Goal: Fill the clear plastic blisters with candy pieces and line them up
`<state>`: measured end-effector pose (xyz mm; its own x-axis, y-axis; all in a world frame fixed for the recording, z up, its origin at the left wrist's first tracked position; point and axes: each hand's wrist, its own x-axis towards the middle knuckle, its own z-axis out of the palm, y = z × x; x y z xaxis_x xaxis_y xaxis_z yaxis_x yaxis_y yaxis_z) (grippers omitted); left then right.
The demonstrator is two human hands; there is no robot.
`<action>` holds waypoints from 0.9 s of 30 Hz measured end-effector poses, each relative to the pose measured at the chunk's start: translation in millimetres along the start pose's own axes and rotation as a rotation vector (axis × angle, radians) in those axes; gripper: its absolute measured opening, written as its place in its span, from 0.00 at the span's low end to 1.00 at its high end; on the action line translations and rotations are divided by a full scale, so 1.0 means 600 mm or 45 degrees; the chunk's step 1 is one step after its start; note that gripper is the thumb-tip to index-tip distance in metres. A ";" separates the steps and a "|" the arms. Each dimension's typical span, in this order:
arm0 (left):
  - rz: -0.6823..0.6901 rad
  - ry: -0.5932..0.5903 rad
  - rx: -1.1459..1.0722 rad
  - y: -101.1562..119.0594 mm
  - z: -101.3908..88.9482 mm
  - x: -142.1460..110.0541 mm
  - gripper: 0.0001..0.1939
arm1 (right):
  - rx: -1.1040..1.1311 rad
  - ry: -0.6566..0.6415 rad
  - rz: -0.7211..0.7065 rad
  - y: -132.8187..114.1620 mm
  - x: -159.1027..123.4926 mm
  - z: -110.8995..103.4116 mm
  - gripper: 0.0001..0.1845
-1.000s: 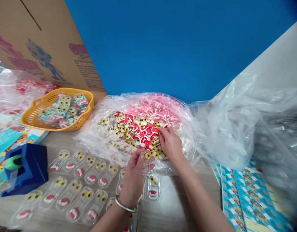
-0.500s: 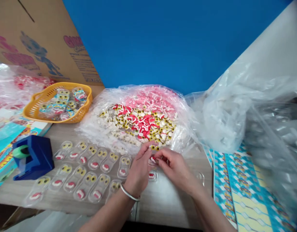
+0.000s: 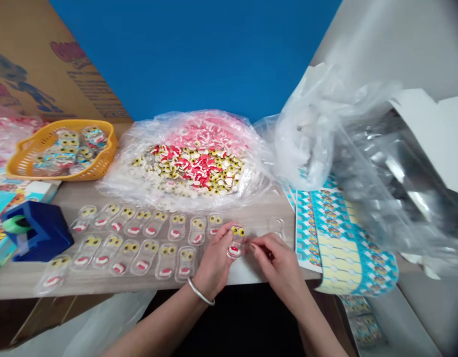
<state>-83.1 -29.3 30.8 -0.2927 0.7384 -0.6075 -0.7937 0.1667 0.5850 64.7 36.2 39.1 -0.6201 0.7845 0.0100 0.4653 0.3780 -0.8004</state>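
My left hand [image 3: 215, 259] grips a small clear plastic blister pack [image 3: 236, 240] by its left side. Two yellow candy eyes sit at the pack's top, and a red-and-white candy mouth at its bottom. Just right of the pack is my right hand [image 3: 279, 263], thumb and fingertips pressed together; whether anything lies between them is hidden. Similar filled packs [image 3: 130, 254] lie in two rows on the table to the left. Behind the hands, an opened clear bag [image 3: 251, 186] spills over with loose candy eyes and mouths [image 3: 199, 166].
At the left are a yellow basket [image 3: 111, 148] of finished-looking packs and a blue tape dispenser [image 3: 46, 233]. Printed card sheets [image 3: 340, 243] overhang the table edge at right, beneath clear plastic bags [image 3: 306, 144]. A blue panel [image 3: 199, 54] and a cardboard box [image 3: 87, 84] stand behind.
The view has swung right and down. My left hand now has the pack lifted with its mouth piece in view. My right fingers have drawn off it to the right.
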 end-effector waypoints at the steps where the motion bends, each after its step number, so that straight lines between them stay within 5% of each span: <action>1: -0.028 0.007 0.013 -0.009 -0.003 -0.004 0.18 | -0.073 0.060 0.058 0.013 -0.011 -0.006 0.09; 5: -0.111 0.062 0.106 -0.037 -0.001 -0.010 0.19 | -0.556 0.302 0.337 0.063 -0.029 -0.020 0.09; 8: -0.146 0.097 0.111 -0.046 0.015 -0.009 0.17 | -0.778 0.308 0.391 0.075 -0.016 -0.018 0.12; 19: -0.049 0.146 0.091 -0.039 0.026 0.016 0.07 | -0.603 0.254 0.301 0.075 0.028 -0.023 0.09; 23: -0.068 0.186 0.114 -0.031 0.039 0.020 0.08 | -0.529 0.407 0.270 0.095 0.068 -0.070 0.08; 27: -0.117 0.196 0.167 -0.023 0.056 0.026 0.09 | -0.562 0.652 0.283 0.122 0.142 -0.157 0.13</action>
<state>-58.9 1.7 31.4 -0.3084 0.6097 -0.7302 -0.7477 0.3191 0.5823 105.6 177.0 38.0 -0.1563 0.9578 0.2414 0.8259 0.2608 -0.4999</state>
